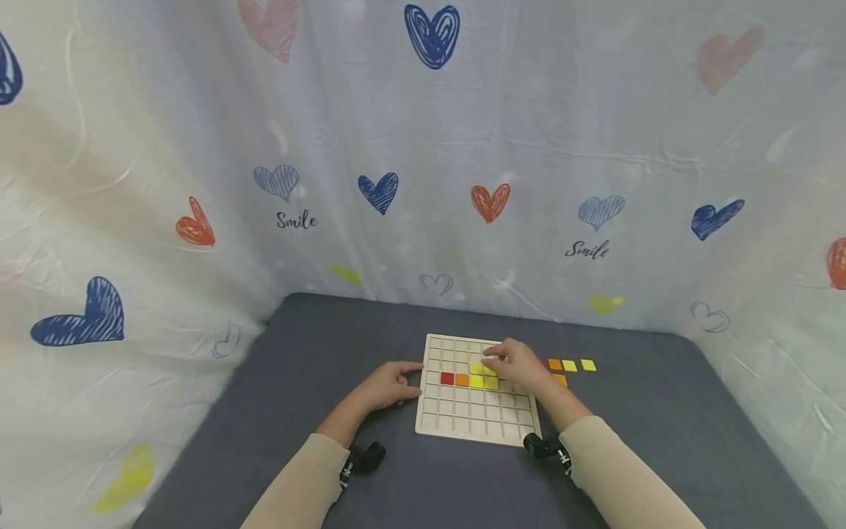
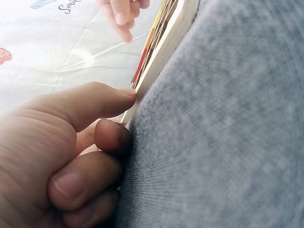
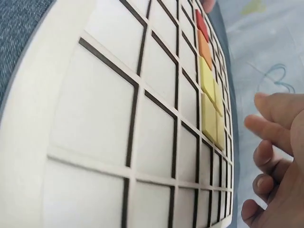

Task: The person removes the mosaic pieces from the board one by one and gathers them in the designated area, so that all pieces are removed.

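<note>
Right hand [image 1: 520, 365]: thumb and index narrowly parted, nothing visible between, over the board [image 1: 459, 425].
Left hand [image 1: 385, 386]: index and thumb wide, at board's left edge.
Yellow tiles [image 1: 476, 381]: 4, in board, just beside right fingertips.
Loose tiles [image 1: 569, 365]: at least 5, on tabletop [image 1: 360, 330], rightward; right hand nearer.

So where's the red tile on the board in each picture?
Head: the red tile is below the middle, slightly right.
Left wrist: the red tile is a thin slanted strip, above the middle.
Right wrist: the red tile is near the top, right of the middle.
Shared landmark: the orange tile next to it.
</note>
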A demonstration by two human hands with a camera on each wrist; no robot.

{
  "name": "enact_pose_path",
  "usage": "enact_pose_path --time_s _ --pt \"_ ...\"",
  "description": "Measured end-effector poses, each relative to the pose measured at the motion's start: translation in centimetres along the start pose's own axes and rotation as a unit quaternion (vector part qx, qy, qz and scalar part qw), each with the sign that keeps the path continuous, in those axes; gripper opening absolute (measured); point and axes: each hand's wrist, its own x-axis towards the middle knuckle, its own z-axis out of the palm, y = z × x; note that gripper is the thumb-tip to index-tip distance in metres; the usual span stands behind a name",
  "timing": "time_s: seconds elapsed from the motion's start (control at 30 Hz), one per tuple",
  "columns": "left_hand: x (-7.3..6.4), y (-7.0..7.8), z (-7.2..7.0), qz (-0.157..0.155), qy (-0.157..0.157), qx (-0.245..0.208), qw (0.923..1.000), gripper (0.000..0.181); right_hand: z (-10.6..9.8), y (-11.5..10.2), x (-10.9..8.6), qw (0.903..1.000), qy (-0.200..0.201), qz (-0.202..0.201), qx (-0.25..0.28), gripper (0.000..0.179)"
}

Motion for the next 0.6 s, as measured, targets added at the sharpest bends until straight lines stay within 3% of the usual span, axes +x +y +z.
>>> enact_pose_path --time_s 0.23,0.6 --pt "0.2 -0.1 0.1 -0.002 -0.001 -0.002 1.0 0.059 1.2 -0.1 0.5 0.9987 -0.001 -0.011 -0.05 0.022" --pt "0.1 0.1 0.1 -0.005 0.0 0.004 1.0 0.059 1.5 -0.5 0.7 0.9993 0.016 0.001 -0.033 0.024"
